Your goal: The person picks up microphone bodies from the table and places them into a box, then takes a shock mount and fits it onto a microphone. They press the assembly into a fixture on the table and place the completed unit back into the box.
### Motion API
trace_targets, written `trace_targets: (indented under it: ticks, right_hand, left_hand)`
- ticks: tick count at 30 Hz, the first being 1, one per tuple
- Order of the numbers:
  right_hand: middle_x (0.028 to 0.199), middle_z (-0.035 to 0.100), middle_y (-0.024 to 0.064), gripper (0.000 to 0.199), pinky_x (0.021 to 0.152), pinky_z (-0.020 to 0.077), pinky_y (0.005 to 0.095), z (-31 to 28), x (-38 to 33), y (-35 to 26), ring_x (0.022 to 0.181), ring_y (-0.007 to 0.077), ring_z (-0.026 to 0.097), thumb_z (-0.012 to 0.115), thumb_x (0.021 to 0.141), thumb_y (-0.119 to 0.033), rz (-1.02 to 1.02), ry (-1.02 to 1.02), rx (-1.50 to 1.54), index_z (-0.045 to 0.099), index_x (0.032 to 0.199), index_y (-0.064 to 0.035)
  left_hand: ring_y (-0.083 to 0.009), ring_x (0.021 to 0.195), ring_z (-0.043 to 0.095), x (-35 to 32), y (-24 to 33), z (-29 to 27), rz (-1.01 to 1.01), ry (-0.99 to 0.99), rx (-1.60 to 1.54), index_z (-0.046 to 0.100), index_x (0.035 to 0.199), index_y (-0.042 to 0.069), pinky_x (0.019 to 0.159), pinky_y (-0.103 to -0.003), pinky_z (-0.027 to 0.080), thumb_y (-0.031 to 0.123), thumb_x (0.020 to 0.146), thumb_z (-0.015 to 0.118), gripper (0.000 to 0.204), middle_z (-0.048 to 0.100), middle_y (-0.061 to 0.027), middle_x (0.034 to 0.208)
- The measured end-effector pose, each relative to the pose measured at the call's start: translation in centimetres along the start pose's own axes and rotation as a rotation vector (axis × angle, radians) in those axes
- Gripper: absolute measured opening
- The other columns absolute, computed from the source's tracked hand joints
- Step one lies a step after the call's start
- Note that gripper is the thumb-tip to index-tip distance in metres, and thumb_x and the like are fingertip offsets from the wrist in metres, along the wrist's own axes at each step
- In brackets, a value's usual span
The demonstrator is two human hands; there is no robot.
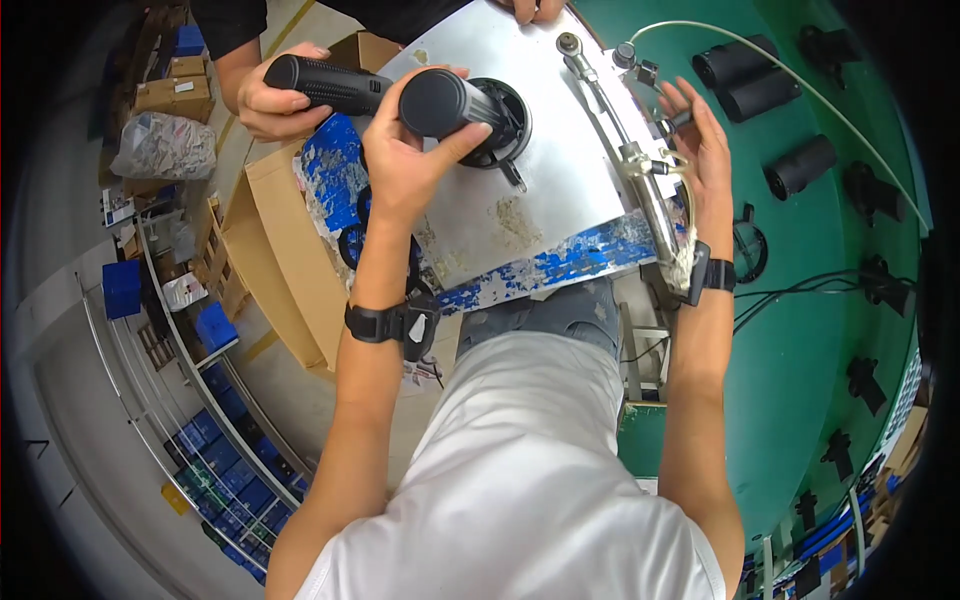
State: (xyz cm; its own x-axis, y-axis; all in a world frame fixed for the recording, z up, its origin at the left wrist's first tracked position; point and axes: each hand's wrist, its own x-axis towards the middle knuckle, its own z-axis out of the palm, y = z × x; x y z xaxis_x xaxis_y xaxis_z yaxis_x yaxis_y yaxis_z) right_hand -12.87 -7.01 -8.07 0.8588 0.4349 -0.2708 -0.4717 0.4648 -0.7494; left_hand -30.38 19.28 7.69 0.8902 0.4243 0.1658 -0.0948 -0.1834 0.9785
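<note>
My left hand (412, 165) is closed round a black cylindrical part with a round flat cap (434, 104). The part stands over a black ring-shaped fixture (512, 120) on the metal plate (560, 200); whether it is seated there I cannot tell. My right hand (703, 140) is at the plate's right side, fingers stretched out, beside a small black knob (680, 120) and a metal cylinder assembly (640, 165). Whether it touches the knob is unclear. At upper left, another person's hand (275, 105) holds a black ribbed handle piece (325, 86) close to my left hand.
A second hand of that person (538, 8) rests at the plate's far edge. On the green table (790, 400) lie black cylinders (800, 167), a black ring (750, 250), cables and several black parts. An open cardboard box (290, 260) stands left of the plate.
</note>
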Motion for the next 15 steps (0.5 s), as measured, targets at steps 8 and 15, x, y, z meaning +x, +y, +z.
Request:
trace_targets:
  ticks: [8,15]
  right_hand:
    - [0.14,0.045,0.0155,0.054,0.106,0.0321,0.035,-5.6,-11.8,-3.3,0.129,0.0251,0.043,0.04,0.099,-0.039,0.084,0.146,-0.128,0.04,0.139,-0.0028]
    - [0.119,0.061,0.0105,0.041,0.092,0.0434,0.0289,-0.4,-15.6,-12.3,0.107,0.0191,0.058,0.046,0.098,-0.029,-0.234,0.321,-0.24,0.05,0.128,-0.0011]
  left_hand:
    - [-0.0248,0.089,0.063,-0.6,19.6,-3.0,0.54,0.519,0.415,0.061,0.105,-0.001,0.086,-0.033,0.049,0.036,0.091,0.047,0.042,0.063,-0.0176,0.101]
    - [-0.0252,0.091,0.061,2.8,23.7,0.1,0.416,-0.304,-0.422,0.046,0.121,-0.003,0.08,-0.037,0.052,0.058,0.079,0.061,0.075,0.057,-0.0162,0.106]
